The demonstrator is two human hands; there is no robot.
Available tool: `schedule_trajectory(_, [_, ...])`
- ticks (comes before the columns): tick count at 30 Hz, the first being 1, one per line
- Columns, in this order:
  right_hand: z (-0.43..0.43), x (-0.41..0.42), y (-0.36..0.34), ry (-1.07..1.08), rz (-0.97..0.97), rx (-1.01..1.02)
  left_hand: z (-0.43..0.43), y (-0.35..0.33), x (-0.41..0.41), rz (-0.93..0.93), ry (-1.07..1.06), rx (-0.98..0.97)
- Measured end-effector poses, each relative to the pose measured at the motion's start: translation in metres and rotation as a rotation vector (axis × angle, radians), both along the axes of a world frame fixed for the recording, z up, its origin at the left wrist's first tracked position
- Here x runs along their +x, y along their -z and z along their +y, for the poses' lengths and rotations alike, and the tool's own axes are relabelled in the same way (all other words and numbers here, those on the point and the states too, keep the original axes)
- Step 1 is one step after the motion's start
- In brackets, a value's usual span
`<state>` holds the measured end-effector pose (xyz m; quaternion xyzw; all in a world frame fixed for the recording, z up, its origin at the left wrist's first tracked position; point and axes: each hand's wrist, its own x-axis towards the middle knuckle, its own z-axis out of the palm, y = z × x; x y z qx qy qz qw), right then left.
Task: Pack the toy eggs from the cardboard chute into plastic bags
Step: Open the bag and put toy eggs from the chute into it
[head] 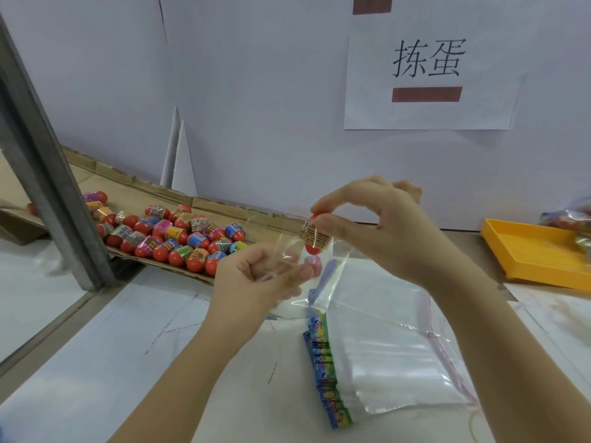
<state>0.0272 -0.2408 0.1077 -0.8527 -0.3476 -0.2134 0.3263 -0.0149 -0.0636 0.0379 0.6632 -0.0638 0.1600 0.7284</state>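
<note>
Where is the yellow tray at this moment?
Head view: the yellow tray lies at the far right edge, near the white wall, right of the right hand.

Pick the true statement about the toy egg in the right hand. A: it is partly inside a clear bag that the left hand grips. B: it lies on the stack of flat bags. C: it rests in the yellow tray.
A: the right hand pinches the toy egg, its lower half behind the film of the clear bag in the left hand.

L hand [256, 276] pinching low, R hand [377, 225] pinching higher.
</note>
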Motion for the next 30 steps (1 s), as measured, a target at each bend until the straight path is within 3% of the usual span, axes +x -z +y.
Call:
schedule_trajectory(11, [0.018, 0.003, 0.013, -0.126, 0.209, 0.107, 0.001, 0.006, 0.002, -0.005, 0.057, 0.164])
schedule_trajectory(17, [0.013, 0.005, 0.015, -0.101, 0.244, 0.059, 0.001, 0.006, 0.003, -0.072, -0.015, 0.126])
schedule_trajectory(27, [0.01, 0.006, 0.009, -0.195, 0.598, 0.382, 0.001, 0.006, 0.005, -0.048, 0.005, 0.009])
schedule_trajectory(30, [0.01, 0.007, 0.008, -0.217, 0.66, 0.475, 0.003, 0.009, 0.004, -0.105, -0.122, 0.171])
